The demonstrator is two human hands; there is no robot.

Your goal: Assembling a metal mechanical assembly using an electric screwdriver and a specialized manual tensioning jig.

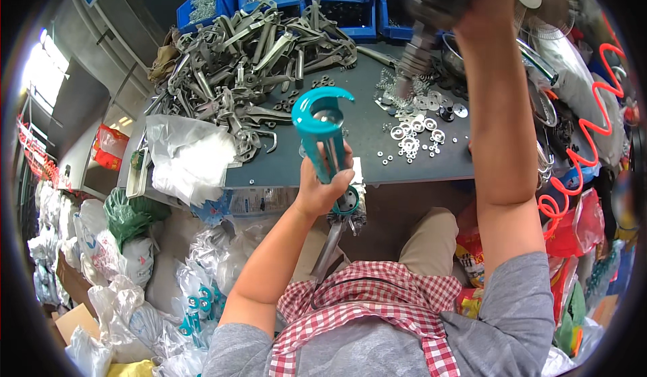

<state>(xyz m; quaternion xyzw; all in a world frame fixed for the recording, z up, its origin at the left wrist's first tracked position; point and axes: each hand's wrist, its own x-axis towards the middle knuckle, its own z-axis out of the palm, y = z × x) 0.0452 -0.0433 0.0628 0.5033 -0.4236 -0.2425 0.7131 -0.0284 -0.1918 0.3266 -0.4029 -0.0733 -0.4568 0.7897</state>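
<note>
My left hand (327, 183) is wrapped round the teal body of a caulking gun (317, 131), held over the table's front edge. Its open, curved end tilts up, and a shiny metal disc shows inside. The gun's metal handle part (328, 245) hangs below, over my lap. Up at the far right, my right hand (486, 10) is closed round a dark power driver (438, 1), both smeared by motion. The driver's shaft (412, 60) points down at small springs and washers (421, 101) on the table. Most of the right fingers are hidden.
A heap of metal levers and handles (249, 67) covers the table's far left. Blue bins (340, 0) of small parts line the back. White cup-shaped discs (418, 134) lie near the right middle. A clear bag (192, 154) sits front left; a red coiled hose (583, 144) hangs at right.
</note>
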